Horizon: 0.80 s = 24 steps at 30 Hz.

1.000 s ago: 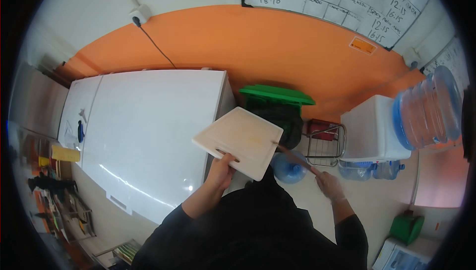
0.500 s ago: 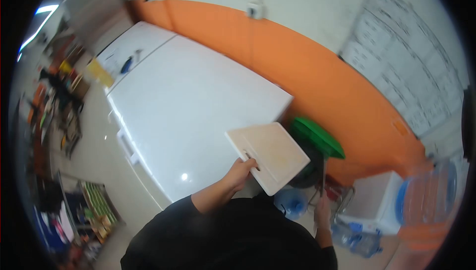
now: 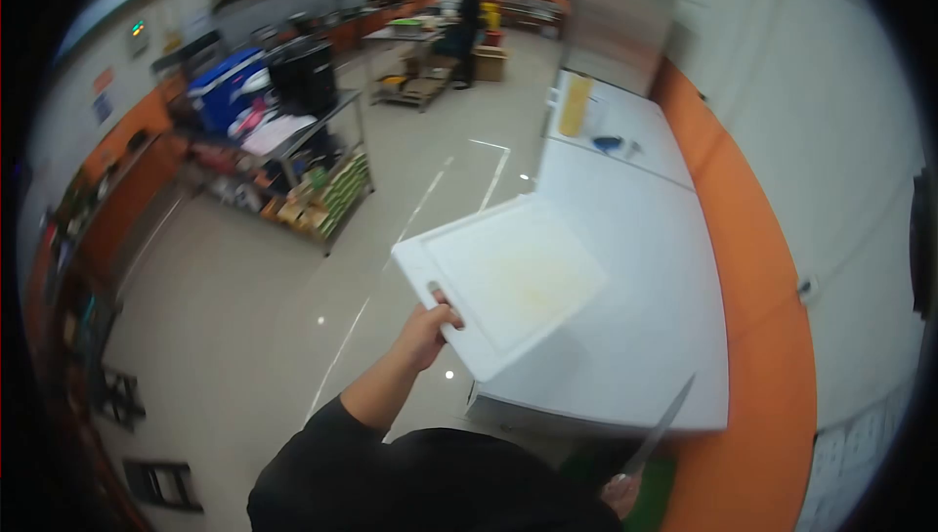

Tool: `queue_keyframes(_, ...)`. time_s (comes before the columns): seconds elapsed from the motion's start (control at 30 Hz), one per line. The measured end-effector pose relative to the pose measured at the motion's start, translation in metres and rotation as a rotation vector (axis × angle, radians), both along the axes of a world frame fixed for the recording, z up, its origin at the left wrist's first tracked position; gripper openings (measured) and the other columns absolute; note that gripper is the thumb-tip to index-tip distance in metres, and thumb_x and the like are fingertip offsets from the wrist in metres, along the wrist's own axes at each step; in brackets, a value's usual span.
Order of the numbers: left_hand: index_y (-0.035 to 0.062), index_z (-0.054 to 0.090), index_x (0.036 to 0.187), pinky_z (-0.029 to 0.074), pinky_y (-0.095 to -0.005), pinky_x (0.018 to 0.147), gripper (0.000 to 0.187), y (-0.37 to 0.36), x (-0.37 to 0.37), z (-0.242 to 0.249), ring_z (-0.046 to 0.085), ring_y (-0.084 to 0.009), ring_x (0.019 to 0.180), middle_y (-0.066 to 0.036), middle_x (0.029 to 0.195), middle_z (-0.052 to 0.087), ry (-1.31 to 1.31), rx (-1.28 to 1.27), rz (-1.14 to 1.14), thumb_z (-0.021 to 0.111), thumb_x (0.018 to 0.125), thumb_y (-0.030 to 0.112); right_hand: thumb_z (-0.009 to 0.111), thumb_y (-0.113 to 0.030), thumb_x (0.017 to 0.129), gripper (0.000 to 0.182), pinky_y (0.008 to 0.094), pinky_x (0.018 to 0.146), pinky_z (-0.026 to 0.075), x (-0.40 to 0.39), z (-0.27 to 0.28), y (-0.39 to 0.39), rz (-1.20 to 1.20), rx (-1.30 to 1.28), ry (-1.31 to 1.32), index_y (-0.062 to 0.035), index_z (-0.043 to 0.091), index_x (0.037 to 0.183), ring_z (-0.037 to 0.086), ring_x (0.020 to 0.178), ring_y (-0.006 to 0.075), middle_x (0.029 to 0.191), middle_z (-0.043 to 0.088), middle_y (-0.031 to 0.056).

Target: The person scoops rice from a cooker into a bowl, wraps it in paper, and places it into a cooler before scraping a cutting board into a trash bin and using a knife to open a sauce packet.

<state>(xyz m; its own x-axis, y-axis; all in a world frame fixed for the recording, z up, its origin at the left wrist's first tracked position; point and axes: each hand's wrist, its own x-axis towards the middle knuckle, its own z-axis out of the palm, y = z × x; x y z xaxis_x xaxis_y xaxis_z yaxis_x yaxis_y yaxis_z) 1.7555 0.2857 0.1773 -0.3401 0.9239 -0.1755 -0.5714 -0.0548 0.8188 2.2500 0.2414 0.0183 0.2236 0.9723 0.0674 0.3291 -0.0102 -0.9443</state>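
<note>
A white cutting board (image 3: 508, 273) with a groove near its edge is held out in front of me, tilted. My left hand (image 3: 430, 329) is closed around its slotted handle, with fingers through the slot. Low on the right, my right hand (image 3: 621, 495) grips a knife (image 3: 664, 425), its blade pointing up and away; the handle is mostly hidden in the hand. The board overlaps the near-left part of a long white surface (image 3: 625, 229) that looks like a chest freezer lid.
An orange-banded wall (image 3: 772, 288) runs along the right. On the far white top lie a yellow roll (image 3: 576, 107) and a dark blue item (image 3: 607, 143). A loaded metal cart (image 3: 347, 127) stands left. A person (image 3: 469, 29) in dark clothes is far back. A stool (image 3: 164, 485) sits lower left.
My view has swung left, bringing the room and carts into sight. Both hands keep their hold on the cutting board and knife; the knife's blade now shows more clearly.
</note>
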Motion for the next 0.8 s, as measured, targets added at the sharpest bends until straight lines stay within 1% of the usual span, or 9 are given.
queue_keyframes(0.03, 0.0037, 0.054, 0.116, 0.051, -0.0338, 0.082, 0.048, -0.024, -0.015, -0.009, 0.058, -0.0183, 0.087, -0.006, 0.095, 0.058, 0.001, -0.002, 0.195, 0.055, 0.068, 0.002, 0.049, -0.021, 0.100, 0.064, 0.0239, 0.051, 0.041, -0.001, -0.004, 0.016, 0.158, 0.015, -0.041, -0.0094, 0.026, 0.158, 0.049, 0.062, 0.0096, 0.077, 0.053, 0.0017)
queue_keyframes(0.13, 0.0042, 0.051, 0.115, 0.054, -0.0368, 0.078, 0.047, -0.111, -0.044, -0.039, 0.058, -0.0210, 0.093, -0.008, 0.100, 0.056, 0.071, -0.083, 0.652, 0.055, 0.069, -0.001, 0.053, -0.016, 0.098, 0.066, 0.0216, 0.051, 0.039, -0.024, -0.004, 0.059, 0.663, 0.113, 0.019, 0.0028, 0.025, 0.155, 0.047, 0.061, 0.0065, 0.075, 0.052, -0.0007)
queue_keyframes(0.37, -0.0068, 0.050, 0.124, 0.057, -0.0419, 0.077, 0.045, -0.361, -0.092, -0.101, 0.064, -0.0283, 0.094, -0.015, 0.105, 0.058, 0.060, -0.280, 1.385, 0.050, 0.080, 0.003, 0.047, -0.028, 0.104, 0.050, 0.0230, 0.055, 0.041, -0.173, 0.007, 0.078, 1.044, 0.049, -0.165, -0.0014, 0.046, 0.146, 0.050, 0.062, 0.0063, 0.071, 0.052, -0.0025)
queue_keyframes(0.43, -0.0084, 0.048, 0.127, 0.057, -0.0469, 0.084, 0.050, -0.411, -0.085, -0.102, 0.064, -0.0337, 0.101, -0.017, 0.111, 0.057, -0.095, -0.338, 1.580, 0.050, 0.078, 0.002, 0.047, -0.027, 0.103, 0.048, 0.0260, 0.058, 0.045, -0.232, 0.003, 0.063, 1.140, 0.251, -0.258, -0.0005, 0.048, 0.143, 0.052, 0.063, 0.0091, 0.072, 0.053, -0.0007)
queue_keyframes(0.57, -0.0095, 0.046, 0.124, 0.056, -0.0515, 0.091, 0.049, -0.493, -0.077, -0.135, 0.061, -0.0370, 0.108, -0.020, 0.115, 0.054, -0.290, -0.216, 1.768, 0.049, 0.077, 0.000, 0.048, -0.026, 0.103, 0.047, 0.0299, 0.061, 0.047, -0.344, -0.029, 0.030, 1.292, 0.217, -0.181, 0.0010, 0.050, 0.141, 0.055, 0.064, 0.0131, 0.073, 0.056, 0.0025)
queue_keyframes(0.63, -0.0097, 0.045, 0.123, 0.055, -0.0536, 0.093, 0.047, -0.525, -0.081, -0.148, 0.060, -0.0382, 0.110, -0.021, 0.116, 0.052, -0.361, -0.193, 1.866, 0.049, 0.076, 0.000, 0.050, -0.024, 0.102, 0.045, 0.0321, 0.062, 0.048, -0.400, -0.052, 0.011, 1.344, -0.075, -0.025, 0.0017, 0.051, 0.139, 0.057, 0.065, 0.0155, 0.073, 0.058, 0.0053)
queue_keyframes(0.7, -0.0100, 0.045, 0.115, 0.054, -0.0558, 0.095, 0.040, -0.566, -0.098, -0.179, 0.059, -0.0393, 0.110, -0.022, 0.112, 0.052, -0.433, -0.050, 1.837, 0.048, 0.076, -0.001, 0.048, -0.024, 0.101, 0.046, 0.0338, 0.062, 0.048, -0.448, -0.062, 0.000, 1.458, 0.028, -0.212, 0.0030, 0.051, 0.139, 0.056, 0.064, 0.0183, 0.072, 0.057, 0.0051)
queue_keyframes(0.77, -0.0085, 0.046, 0.104, 0.053, -0.0574, 0.096, 0.029, -0.593, -0.126, -0.192, 0.059, -0.0399, 0.106, -0.021, 0.107, 0.051, -0.524, 0.004, 1.876, 0.047, 0.076, -0.001, 0.046, -0.018, 0.101, 0.042, 0.0372, 0.082, 0.055, -0.488, -0.138, 0.013, 1.509, 0.158, -0.427, -0.0047, 0.054, 0.139, 0.070, 0.096, 0.0307, 0.103, 0.071, 0.0167)
queue_keyframes(0.8, -0.0078, 0.047, 0.104, 0.053, -0.0580, 0.096, 0.028, -0.601, -0.141, -0.191, 0.060, -0.0400, 0.104, -0.022, 0.107, 0.052, -0.567, 0.046, 1.895, 0.047, 0.077, -0.001, 0.046, -0.018, 0.101, 0.042, 0.0375, 0.082, 0.055, -0.508, -0.139, 0.010, 1.550, 0.143, -0.508, -0.0047, 0.054, 0.140, 0.070, 0.096, 0.0308, 0.103, 0.071, 0.0168)
